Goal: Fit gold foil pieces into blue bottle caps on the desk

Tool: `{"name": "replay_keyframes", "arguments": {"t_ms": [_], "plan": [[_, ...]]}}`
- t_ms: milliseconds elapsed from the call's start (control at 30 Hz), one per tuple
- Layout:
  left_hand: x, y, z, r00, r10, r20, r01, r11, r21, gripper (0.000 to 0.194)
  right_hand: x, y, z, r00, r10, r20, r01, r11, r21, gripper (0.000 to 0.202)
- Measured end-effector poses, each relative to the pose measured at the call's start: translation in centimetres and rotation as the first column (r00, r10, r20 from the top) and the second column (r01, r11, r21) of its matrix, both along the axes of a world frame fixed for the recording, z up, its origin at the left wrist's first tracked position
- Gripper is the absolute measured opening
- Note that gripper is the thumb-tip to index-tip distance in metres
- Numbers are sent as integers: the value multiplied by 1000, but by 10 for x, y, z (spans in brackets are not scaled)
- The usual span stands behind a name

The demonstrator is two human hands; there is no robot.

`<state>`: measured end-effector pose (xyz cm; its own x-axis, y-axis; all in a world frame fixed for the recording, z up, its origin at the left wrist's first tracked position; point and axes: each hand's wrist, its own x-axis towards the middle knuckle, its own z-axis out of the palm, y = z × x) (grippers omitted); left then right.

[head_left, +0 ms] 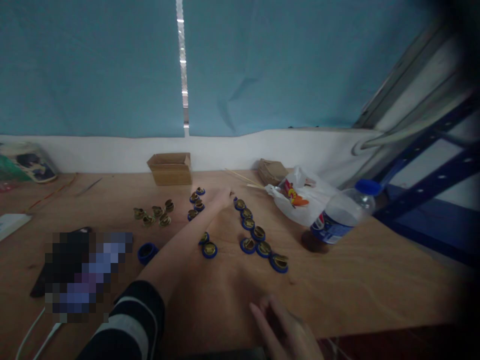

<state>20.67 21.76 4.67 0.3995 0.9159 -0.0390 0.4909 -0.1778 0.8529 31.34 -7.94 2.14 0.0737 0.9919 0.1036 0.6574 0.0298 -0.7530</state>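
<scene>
Open cardboard box [171,176] by wall, inside mostly hidden; blue-capped bottle [339,220] mostly clear, dark brown at base; white plastic bag [311,200] beside it, contents unclear; blue-rimmed pieces [248,223] with brass-coloured insides in two rows mid-table; left hand [225,196] at far end of right-hand row, cannot tell whether fingers grip; right hand [287,327] near table [356,290] front edge, fingers bent, parted; wide tabletop between it and bottle.

I see a dark left sleeve [125,322] with pale stripes, a bare forearm [180,250] beyond its cuff [156,295].
</scene>
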Motion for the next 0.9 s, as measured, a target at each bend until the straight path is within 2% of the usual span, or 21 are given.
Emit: {"name": "replay_keyframes", "arguments": {"t_ms": [100,200,300,400,500,567,633,667,733,800,900], "plan": [[-3,-3,5,987,57,151,-43,995,-94,32,2,3,-1,999,-39,-20,39,999,-3,26],[-11,-18,16,941,100,324,-36,979,-199,33,0,10,0,997,-61,-52,61,998,-6,27],[-29,-54,26,861,115,495,37,957,-287,30,-5,18,2,995,-23,-100,22,1000,-10,25],[-57,-111,30,767,130,629,122,932,-341,26,-14,23,4,988,4,-155,-1,1000,16,25],[-83,-174,25,696,186,694,149,908,-392,36,-25,25,9,962,16,-273,-18,1000,-4,30],[-94,-208,17,641,235,731,156,892,-424,41,-32,25,14,914,44,-403,-79,994,-73,36],[-97,-232,9,446,425,788,166,826,-539,37,-36,26,19,845,68,-531,-177,971,-158,39],[-97,-240,4,389,495,777,150,798,-584,35,-37,26,21,807,75,-586,-223,957,-186,40],[-94,-248,-4,332,556,762,105,781,-615,34,-37,27,27,738,94,-668,-290,938,-188,38],[-92,-251,-12,313,579,753,33,785,-618,34,-35,28,34,688,134,-713,-323,937,-135,32],[-93,-251,-21,311,570,761,-12,803,-596,34,-32,29,44,663,209,-719,-358,932,-59,23]]}}
